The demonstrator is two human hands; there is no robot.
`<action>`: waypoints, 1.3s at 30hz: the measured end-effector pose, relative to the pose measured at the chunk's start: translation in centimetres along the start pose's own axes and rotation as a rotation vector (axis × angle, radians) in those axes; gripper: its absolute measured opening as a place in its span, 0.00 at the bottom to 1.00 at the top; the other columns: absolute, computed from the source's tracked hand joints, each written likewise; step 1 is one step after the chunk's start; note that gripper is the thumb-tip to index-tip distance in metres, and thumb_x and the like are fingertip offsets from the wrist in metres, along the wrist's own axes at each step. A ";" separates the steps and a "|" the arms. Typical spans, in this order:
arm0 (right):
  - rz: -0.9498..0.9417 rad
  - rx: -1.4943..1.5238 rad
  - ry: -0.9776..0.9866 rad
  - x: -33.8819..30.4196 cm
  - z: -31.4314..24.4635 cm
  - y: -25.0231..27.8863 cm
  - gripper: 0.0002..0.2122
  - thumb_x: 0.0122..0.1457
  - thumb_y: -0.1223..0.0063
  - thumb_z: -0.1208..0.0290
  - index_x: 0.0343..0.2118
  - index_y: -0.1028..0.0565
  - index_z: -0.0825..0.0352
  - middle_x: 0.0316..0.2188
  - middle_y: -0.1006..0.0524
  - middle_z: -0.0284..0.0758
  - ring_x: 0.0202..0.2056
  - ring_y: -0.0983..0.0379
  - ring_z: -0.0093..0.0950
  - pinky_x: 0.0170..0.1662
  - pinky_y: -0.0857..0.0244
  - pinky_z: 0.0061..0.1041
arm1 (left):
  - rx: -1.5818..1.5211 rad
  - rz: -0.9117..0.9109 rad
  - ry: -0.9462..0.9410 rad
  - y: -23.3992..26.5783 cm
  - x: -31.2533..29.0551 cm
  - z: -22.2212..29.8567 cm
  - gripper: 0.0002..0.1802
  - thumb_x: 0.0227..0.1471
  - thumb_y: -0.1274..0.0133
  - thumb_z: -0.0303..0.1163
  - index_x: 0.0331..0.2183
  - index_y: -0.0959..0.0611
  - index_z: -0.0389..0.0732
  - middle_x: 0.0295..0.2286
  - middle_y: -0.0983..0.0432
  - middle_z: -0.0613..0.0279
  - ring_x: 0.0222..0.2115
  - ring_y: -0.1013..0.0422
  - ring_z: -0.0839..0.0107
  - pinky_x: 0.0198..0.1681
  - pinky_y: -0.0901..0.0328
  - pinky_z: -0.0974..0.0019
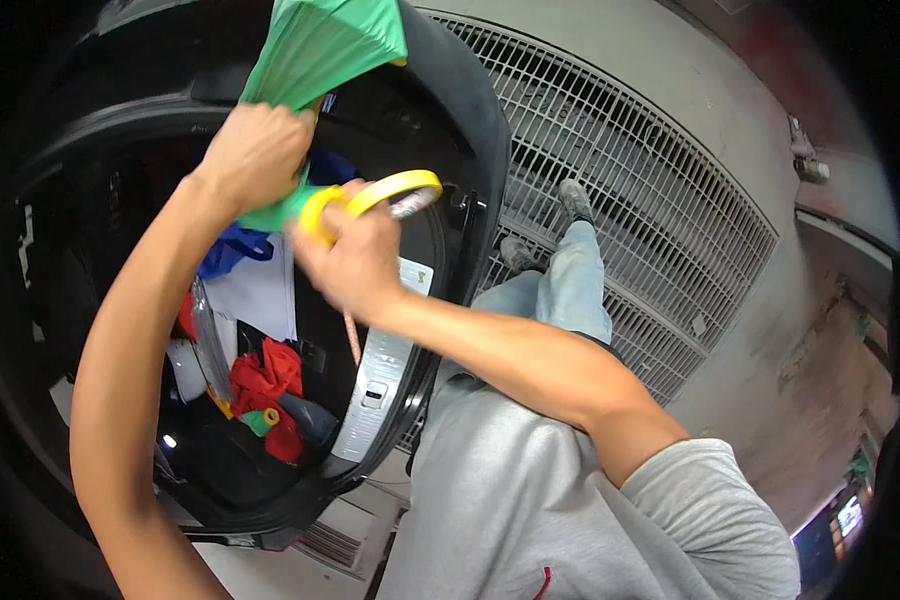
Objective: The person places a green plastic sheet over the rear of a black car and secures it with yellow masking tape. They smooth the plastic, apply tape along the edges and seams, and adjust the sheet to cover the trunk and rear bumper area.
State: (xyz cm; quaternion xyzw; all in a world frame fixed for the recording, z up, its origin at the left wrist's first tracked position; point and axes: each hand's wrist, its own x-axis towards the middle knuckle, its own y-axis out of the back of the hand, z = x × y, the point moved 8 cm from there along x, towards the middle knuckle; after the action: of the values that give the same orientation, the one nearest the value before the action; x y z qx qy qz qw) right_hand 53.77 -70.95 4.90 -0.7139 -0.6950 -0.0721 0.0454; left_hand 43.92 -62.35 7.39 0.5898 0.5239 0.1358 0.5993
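Green plastic film (pixel 330 50) stretches up from my left hand (pixel 258 155), whose fingers are closed on it. My right hand (pixel 355 262) is just below and to the right, closed and slightly blurred. It grips a yellow tape roll (pixel 402 182) that sticks out past the fingers, and a green roll with a yellow end (pixel 318 212) beside it. More green film shows between the two hands, partly hidden by my left wrist. Both hands are above the open trunk of a car.
A red cloth (pixel 265 375), a small green-and-yellow roll (pixel 260 420), a blue bag-like item (pixel 235 250) and white sheets (pixel 255 295) lie in the trunk. Its silver sill plate (pixel 370 410) and black rim (pixel 490 130) are close to me. My feet stand on a floor grating (pixel 660 190).
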 end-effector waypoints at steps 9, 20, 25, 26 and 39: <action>-0.544 0.242 0.515 -9.9 -4.9 7.0 0.15 0.40 0.27 0.67 0.21 0.28 0.64 0.36 0.26 0.41 0.36 0.27 0.39 0.40 0.36 0.38 | 0.019 0.026 0.036 0.2 0.0 -0.5 0.03 0.46 0.40 0.26 0.27 0.17 0.36 0.23 0.19 0.46 0.27 0.20 0.51 0.34 0.25 0.55; -0.799 0.011 -0.889 -14.0 23.6 -6.4 0.24 0.62 0.36 0.55 0.48 0.23 0.74 0.38 0.19 0.39 0.38 0.25 0.25 0.44 0.33 0.29 | -0.220 0.615 0.231 2.5 -6.6 2.2 0.08 0.54 0.37 0.37 0.32 0.14 0.42 0.22 0.19 0.58 0.21 0.23 0.60 0.24 0.31 0.61; -0.706 -0.459 -0.556 -11.2 22.0 -0.8 0.27 0.58 0.37 0.53 0.52 0.22 0.72 0.37 0.18 0.48 0.46 0.20 0.42 0.51 0.30 0.34 | -0.467 0.854 0.619 1.2 -10.2 0.2 0.11 0.49 0.33 0.36 0.25 0.18 0.42 0.21 0.22 0.62 0.20 0.24 0.60 0.22 0.32 0.62; -0.753 -0.303 -0.733 -11.1 22.1 0.0 0.24 0.59 0.35 0.58 0.48 0.22 0.76 0.37 0.17 0.43 0.39 0.20 0.30 0.46 0.28 0.30 | -0.442 0.872 0.614 1.2 -10.0 0.4 0.12 0.49 0.32 0.36 0.27 0.18 0.42 0.22 0.22 0.62 0.21 0.23 0.60 0.23 0.32 0.62; -0.528 0.049 -0.433 6.1 8.5 3.0 0.14 0.63 0.38 0.64 0.35 0.18 0.73 0.24 0.23 0.28 0.27 0.31 0.17 0.31 0.36 0.22 | -0.537 0.848 0.697 2.6 -6.5 0.3 0.07 0.55 0.39 0.34 0.27 0.18 0.43 0.25 0.21 0.59 0.25 0.23 0.55 0.28 0.30 0.56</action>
State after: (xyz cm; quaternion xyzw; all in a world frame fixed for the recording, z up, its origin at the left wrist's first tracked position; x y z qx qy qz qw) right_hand 57.30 -63.66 -2.40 -0.5066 -0.8510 0.0887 -0.1061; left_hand 42.65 -66.93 12.52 0.4961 0.3560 0.6751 0.4141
